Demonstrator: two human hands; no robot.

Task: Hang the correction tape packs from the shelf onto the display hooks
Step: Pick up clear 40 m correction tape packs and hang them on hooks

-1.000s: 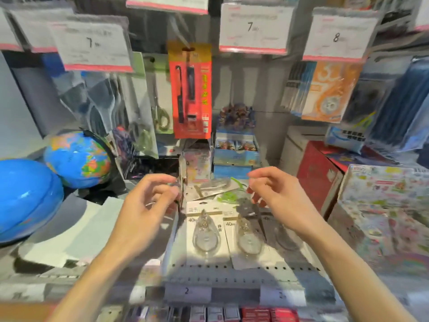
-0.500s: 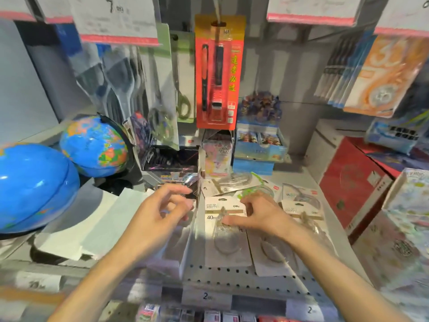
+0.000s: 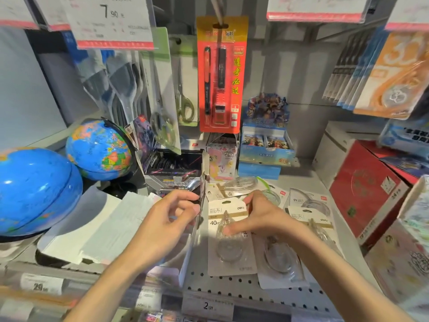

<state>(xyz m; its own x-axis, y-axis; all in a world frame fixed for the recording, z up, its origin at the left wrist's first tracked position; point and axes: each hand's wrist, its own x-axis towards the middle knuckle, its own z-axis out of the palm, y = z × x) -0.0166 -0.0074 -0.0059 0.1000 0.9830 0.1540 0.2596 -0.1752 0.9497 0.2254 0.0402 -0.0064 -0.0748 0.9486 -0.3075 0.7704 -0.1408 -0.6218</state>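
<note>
Several correction tape packs lie flat on the perforated shelf [image 3: 234, 290]. My right hand [image 3: 263, 220] is on the nearest white-card pack [image 3: 232, 254], thumb on its clear blister and fingers curled over the card's top edge. A second pack [image 3: 279, 263] lies partly under it, and others [image 3: 312, 218] lie further right. My left hand [image 3: 166, 220] hovers beside the upright divider [image 3: 197, 231], fingers loosely curled and holding nothing. A display hook [image 3: 218, 10] above carries a red pen pack [image 3: 221, 75].
Two blue globes [image 3: 99, 149] stand at the left beside white papers [image 3: 92, 231]. Card boxes [image 3: 265, 145] stand at the back and a red box [image 3: 364, 194] at the right. Scissors packs [image 3: 162, 94] and orange tape packs [image 3: 392, 75] hang above, under price tags.
My right hand came down from above the shelf onto the nearest tape pack and closed its fingers on it. My left hand stayed beside the divider. The view moved closer and lower.
</note>
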